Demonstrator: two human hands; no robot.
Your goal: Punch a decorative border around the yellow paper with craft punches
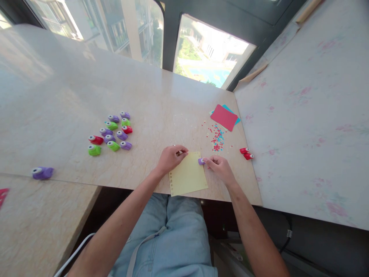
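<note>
The yellow sheet lies flat near the front edge of the tabletop, just ahead of the person's lap, with a row of binder holes down its 9 o'clock side. At its 11 o'clock corner, the left hand has its grip closed on the paper. At its 2 o'clock edge sits a small purple punch, pinched in the grip of the right hand, which comes in from 3 o'clock.

Farther out, between 1 and 2 o'clock, red, blue and pale paper bits are scattered. Beyond them at 1 o'clock, a red card overlaps blue and pale ones. Between 2 and 3 o'clock, 2 red punches lie side by side near the floral wall. At 10 o'clock stands a cluster of 12 punches: 6 purple, 4 green, 2 red. Well apart at 9 o'clock is 1 lone purple punch.
</note>
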